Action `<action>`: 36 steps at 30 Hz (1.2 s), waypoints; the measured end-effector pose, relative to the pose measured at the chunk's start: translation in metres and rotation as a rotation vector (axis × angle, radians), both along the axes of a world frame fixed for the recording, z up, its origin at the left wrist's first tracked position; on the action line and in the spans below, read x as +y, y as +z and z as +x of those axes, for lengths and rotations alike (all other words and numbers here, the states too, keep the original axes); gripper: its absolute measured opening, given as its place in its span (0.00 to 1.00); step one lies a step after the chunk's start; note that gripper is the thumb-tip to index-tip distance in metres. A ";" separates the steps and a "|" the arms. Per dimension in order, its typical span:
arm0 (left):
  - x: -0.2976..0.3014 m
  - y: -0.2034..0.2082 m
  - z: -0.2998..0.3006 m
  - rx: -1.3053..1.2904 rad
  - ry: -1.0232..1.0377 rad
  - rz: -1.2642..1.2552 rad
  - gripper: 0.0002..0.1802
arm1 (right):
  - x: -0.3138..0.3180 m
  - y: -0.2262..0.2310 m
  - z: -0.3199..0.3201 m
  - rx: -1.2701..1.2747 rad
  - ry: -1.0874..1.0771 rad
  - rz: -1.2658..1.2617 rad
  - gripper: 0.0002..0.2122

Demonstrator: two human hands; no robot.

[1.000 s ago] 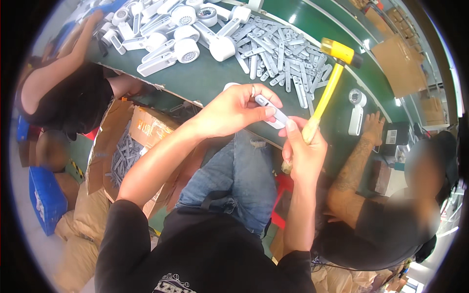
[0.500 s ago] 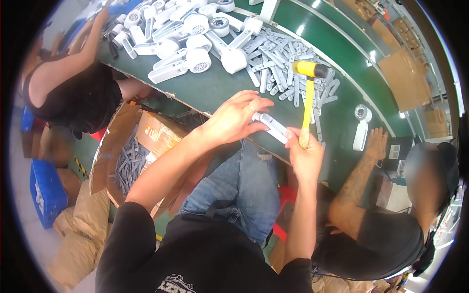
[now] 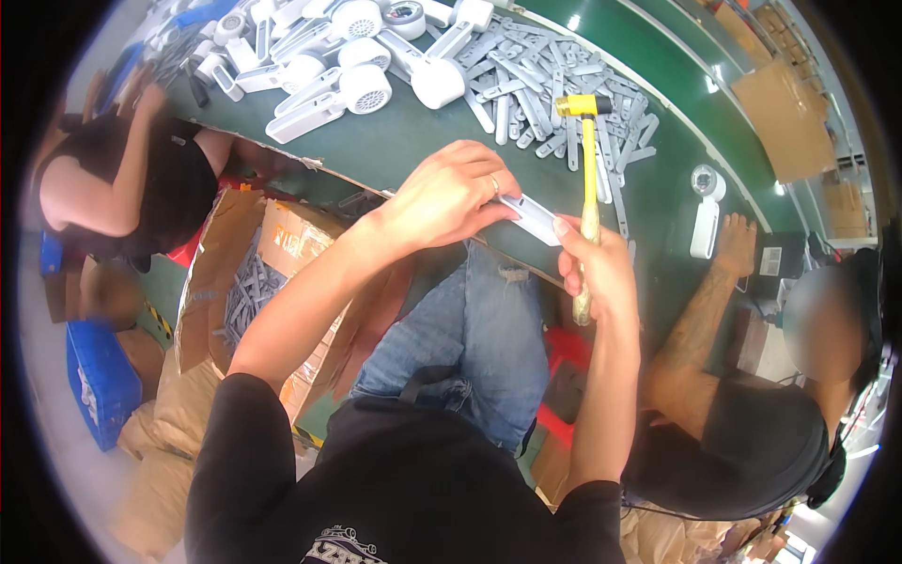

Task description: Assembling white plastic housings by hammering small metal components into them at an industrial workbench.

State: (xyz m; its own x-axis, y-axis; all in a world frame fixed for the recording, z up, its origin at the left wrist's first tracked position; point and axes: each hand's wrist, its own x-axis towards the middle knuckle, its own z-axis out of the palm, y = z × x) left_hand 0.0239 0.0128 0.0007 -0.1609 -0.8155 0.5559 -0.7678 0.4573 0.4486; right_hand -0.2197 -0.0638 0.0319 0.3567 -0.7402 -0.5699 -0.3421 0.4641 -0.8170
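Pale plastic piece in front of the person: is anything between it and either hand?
Nothing visible is. The left hand grips one end of the pale piece; the right hand appears to touch the other, its hammer standing to the right.

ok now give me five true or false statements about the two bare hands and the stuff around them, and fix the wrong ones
1. The right hand holds a yellow-handled hammer with a yellow and black head. True.
2. The left hand is empty. False: it grips one end of a slim whitish plastic piece.
3. The right thumb touches that piece too. True.
4. The heap of flat grey plastic strips lies left of the pile of white round-headed plastic units. False: it lies to their right.
5. An open brown cardboard box at the left holds grey strips. True.
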 end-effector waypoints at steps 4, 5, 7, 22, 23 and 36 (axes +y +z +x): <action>-0.017 0.004 -0.003 -0.186 -0.203 -0.139 0.12 | 0.003 -0.006 -0.005 -0.033 -0.026 -0.053 0.17; -0.020 0.005 -0.005 -0.184 -0.211 -0.146 0.12 | 0.004 -0.007 -0.007 -0.040 -0.049 -0.053 0.18; -0.020 0.002 0.000 -0.244 -0.209 -0.044 0.13 | 0.013 -0.007 -0.004 -0.047 -0.063 -0.048 0.20; -0.018 0.002 0.003 -0.196 -0.224 -0.077 0.12 | 0.136 0.022 -0.083 0.429 0.200 -0.627 0.26; -0.019 0.003 0.003 -0.197 -0.224 -0.079 0.12 | 0.138 0.031 -0.086 0.411 0.165 -0.549 0.26; -0.024 0.009 0.002 -0.248 -0.300 0.003 0.22 | 0.137 0.029 -0.084 0.349 0.203 -0.545 0.25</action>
State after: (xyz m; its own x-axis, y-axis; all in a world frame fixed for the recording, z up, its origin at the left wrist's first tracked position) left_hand 0.0257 -0.0113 0.0092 -0.5219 -0.7133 0.4679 -0.6852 0.6772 0.2681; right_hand -0.3041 0.0733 0.0613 0.3819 -0.8921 -0.2415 -0.6653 -0.0840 -0.7418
